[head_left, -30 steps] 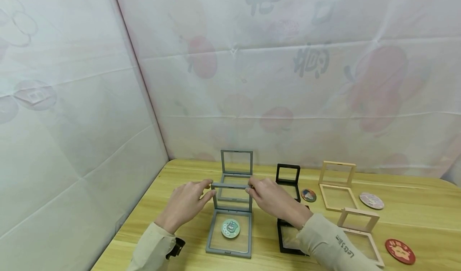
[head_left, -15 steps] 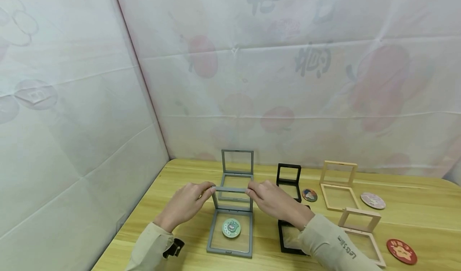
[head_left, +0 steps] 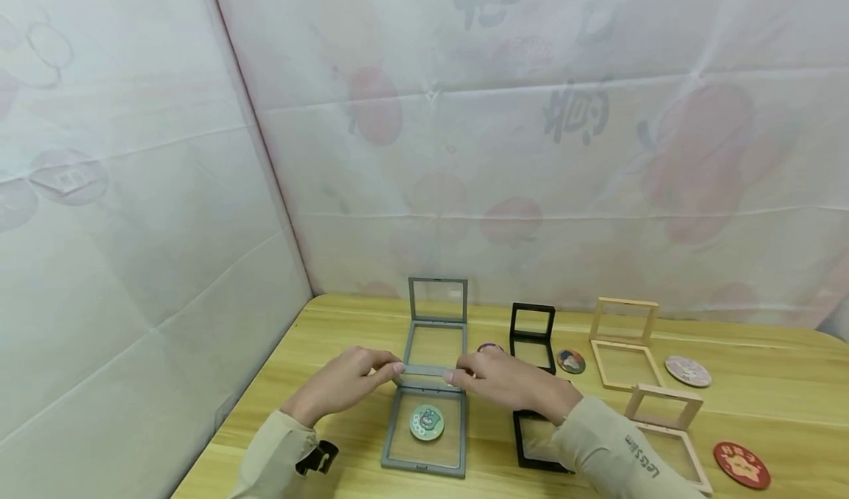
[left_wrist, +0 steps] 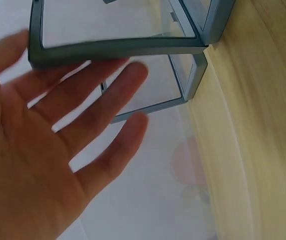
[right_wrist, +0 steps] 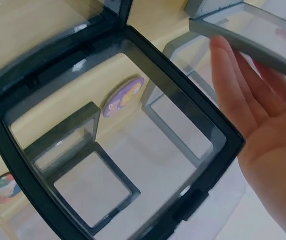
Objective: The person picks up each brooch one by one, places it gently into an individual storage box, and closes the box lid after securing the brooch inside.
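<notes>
A grey hinged display frame (head_left: 421,469) lies at the front of the table, its raised lid leaning toward me. Inside its lower half sits a round green badge (head_left: 427,422). My left hand (head_left: 348,385) holds the lid's left corner between thumb and fingers; in the left wrist view, the fingers (left_wrist: 125,90) reach under the lid (left_wrist: 117,48). At the right corner, my right hand (head_left: 507,381) holds the same lid, its fingers along the edge in the right wrist view. Behind stands another grey frame (head_left: 407,344) with its lid upright.
Right of the hands are two black frames (head_left: 533,306), the nearer partly hidden by my right arm. Farther right stand a yellow frame (head_left: 623,343) and a pale pink one (head_left: 663,388). Round badges lie beside them: purple (head_left: 491,348), multicoloured (head_left: 571,361), lilac (head_left: 687,371), red (head_left: 741,464).
Both hands have tilted the front grey frame's lid from nearly upright down toward me. A purple badge behind the right hand has come into view. The green badge has stayed in place.
</notes>
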`<state>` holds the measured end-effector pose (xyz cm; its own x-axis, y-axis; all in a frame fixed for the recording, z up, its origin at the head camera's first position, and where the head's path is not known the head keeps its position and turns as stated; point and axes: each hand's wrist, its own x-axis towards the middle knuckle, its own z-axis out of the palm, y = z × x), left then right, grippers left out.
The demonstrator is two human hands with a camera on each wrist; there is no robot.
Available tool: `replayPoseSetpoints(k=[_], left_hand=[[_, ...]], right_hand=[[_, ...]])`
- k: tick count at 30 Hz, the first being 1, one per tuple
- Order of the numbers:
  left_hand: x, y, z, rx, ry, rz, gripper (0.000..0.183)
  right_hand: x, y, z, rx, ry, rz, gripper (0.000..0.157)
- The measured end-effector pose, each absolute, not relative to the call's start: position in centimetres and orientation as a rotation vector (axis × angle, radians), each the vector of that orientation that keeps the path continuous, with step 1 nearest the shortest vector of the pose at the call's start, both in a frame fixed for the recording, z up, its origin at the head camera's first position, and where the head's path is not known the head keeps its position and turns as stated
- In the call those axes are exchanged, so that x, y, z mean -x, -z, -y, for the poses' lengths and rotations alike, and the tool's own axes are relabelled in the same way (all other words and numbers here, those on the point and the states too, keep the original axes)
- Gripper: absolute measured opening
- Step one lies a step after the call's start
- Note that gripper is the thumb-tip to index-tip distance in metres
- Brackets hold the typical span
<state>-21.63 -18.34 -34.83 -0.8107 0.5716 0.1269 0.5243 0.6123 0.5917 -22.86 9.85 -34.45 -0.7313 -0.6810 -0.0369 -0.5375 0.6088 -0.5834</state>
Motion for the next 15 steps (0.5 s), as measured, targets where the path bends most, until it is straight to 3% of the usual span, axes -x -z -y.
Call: replayPoseSetpoints(k=[15], left_hand=[[21.5,35.5,19.7,-0.758,-0.999,-2.41,0.061]], right_hand=[[22.8,34.0,-9.4,0.921,0.582,-2.468,0.057]])
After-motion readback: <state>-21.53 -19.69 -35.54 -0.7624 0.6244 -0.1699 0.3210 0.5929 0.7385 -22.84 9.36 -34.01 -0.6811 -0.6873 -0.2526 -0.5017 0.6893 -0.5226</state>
